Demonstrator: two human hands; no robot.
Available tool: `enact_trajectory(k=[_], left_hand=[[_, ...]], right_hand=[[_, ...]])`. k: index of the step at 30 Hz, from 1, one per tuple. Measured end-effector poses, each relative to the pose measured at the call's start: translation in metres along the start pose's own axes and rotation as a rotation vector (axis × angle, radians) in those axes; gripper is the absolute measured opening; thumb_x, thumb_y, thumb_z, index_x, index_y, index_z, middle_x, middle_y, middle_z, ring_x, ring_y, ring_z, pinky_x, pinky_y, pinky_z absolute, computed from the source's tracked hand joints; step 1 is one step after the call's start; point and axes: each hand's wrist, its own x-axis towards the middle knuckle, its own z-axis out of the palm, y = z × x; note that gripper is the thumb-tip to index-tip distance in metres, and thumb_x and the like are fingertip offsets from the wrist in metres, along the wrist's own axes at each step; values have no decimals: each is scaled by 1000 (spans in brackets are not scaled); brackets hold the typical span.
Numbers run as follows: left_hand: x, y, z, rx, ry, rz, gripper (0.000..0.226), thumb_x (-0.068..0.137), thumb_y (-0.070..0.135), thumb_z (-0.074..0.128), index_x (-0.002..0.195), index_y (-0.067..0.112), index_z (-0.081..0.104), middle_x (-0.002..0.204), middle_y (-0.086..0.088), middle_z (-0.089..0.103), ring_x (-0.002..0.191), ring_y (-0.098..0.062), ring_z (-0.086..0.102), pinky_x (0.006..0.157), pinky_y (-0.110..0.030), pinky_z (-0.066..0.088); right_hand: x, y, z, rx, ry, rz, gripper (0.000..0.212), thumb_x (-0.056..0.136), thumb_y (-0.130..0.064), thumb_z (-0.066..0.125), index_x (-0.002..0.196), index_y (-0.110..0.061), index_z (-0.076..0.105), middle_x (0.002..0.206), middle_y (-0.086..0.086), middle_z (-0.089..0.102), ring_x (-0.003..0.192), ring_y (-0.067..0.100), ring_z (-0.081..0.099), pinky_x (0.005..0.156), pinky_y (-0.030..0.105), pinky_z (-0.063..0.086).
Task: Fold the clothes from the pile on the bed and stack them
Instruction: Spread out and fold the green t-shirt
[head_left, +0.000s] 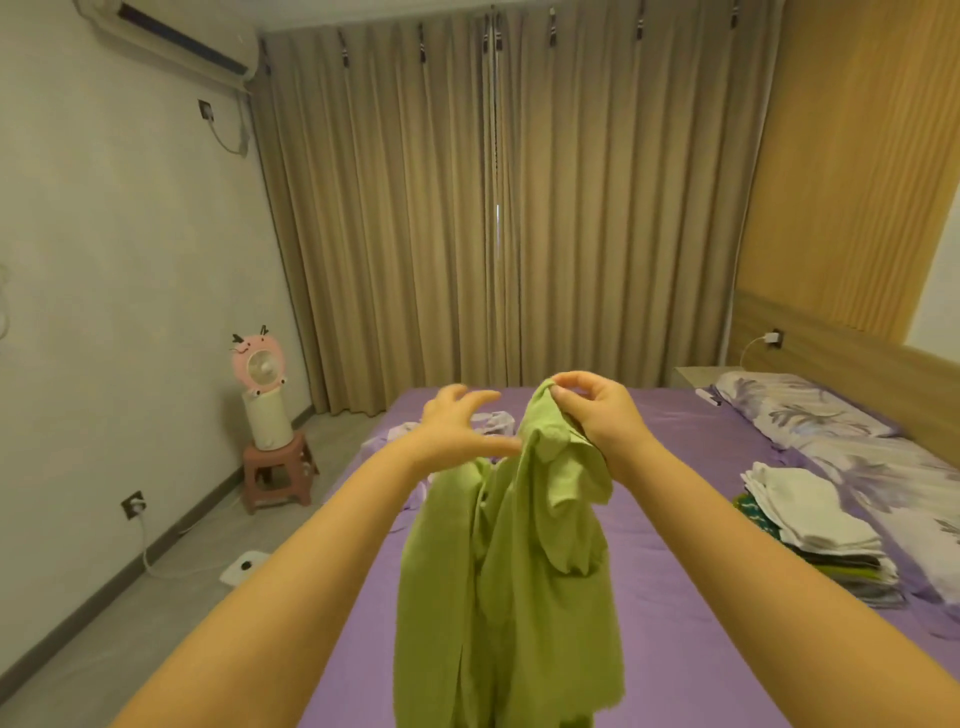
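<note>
The right hand (597, 415) pinches the green shirt (509, 571) up over the purple bed (675, 519), while the left hand (457, 421), fingers spread, maybe touches it.

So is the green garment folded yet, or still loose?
Still loose. The green garment hangs crumpled above the bed, pinched at its top by the right hand; the left hand is open beside it.

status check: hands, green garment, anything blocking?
Right hand pinching green garment, hanging bunched over the bed. Left hand open, reaching for it. Folded stack at right; nothing blocking.
</note>
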Motion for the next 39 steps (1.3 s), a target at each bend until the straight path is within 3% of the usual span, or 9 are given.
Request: enact_trajectory(k=[3, 5, 9, 14, 17, 22, 26, 32, 39], left_hand=[[13, 43, 41, -231, -267, 287, 89, 71, 23, 81, 137, 51, 28, 142, 21, 39, 135, -6, 36, 100, -23, 41], [26, 61, 66, -269, -135, 255, 66, 74, 14, 78, 131, 30, 48, 115, 12, 60, 109, -10, 58, 83, -23, 50], [59, 74, 99, -268, 230, 53, 11, 86, 10, 63, 84, -1, 65, 80, -9, 58, 78, -18, 51, 70, -37, 48], [83, 109, 105, -711, 300, -114, 10, 89, 24, 65, 82, 16, 64, 91, -11, 66, 81, -22, 63, 75, -38, 53], [96, 124, 104, -806, 304, -120, 10, 91, 31, 62, 89, 21, 63, 91, -3, 68, 82, -18, 65, 74, -36, 56], [106, 121, 104, -646, 368, -117, 15, 91, 36, 61, 84, 23, 62, 87, 0, 66, 81, -16, 63, 65, -30, 53], [111, 103, 111, -485, 430, -173, 24, 89, 34, 64, 74, 16, 60, 86, -10, 63, 84, -25, 58, 76, -41, 51], [111, 67, 109, -602, 483, -257, 42, 82, 34, 73, 115, 14, 58, 107, -7, 64, 84, -15, 61, 58, -32, 54], [128, 73, 107, -335, 221, 45, 69, 78, 51, 70, 139, 36, 40, 146, 7, 37, 135, -11, 35, 108, -33, 34]], right_hand=[[12, -5, -31, 12, -68, 16, 14, 89, -6, 60, 81, -15, 67, 70, -2, 68, 62, 7, 64, 59, 20, 52], [18, -2, -55, 3, -45, 39, 11, 89, -9, 62, 81, -14, 68, 74, 2, 69, 67, 12, 64, 61, 24, 53], [18, 19, -114, 71, -36, 63, 5, 91, -17, 61, 90, -17, 66, 84, 0, 72, 75, 10, 68, 61, 22, 54], [-7, 85, -166, -33, -390, 240, 48, 86, -15, 67, 128, -28, 47, 122, -9, 61, 109, 6, 60, 86, 21, 50], [-18, 110, -186, -55, -478, 309, 43, 83, -13, 70, 124, -19, 57, 118, -1, 66, 109, 17, 63, 92, 35, 51], [-4, 101, -226, 21, -225, 279, 19, 86, -13, 65, 99, 1, 61, 93, 13, 65, 87, 23, 60, 77, 39, 45], [9, 65, -246, 158, -242, 209, 12, 82, -23, 64, 83, -13, 57, 78, 2, 66, 73, 15, 63, 60, 24, 52], [35, 33, -237, 190, -318, 134, 13, 74, -16, 68, 79, -15, 56, 73, 1, 65, 66, 13, 63, 55, 22, 51], [70, 20, -185, 103, -409, 55, 24, 82, 5, 64, 75, -15, 54, 67, -4, 59, 64, 8, 58, 58, 18, 46]])
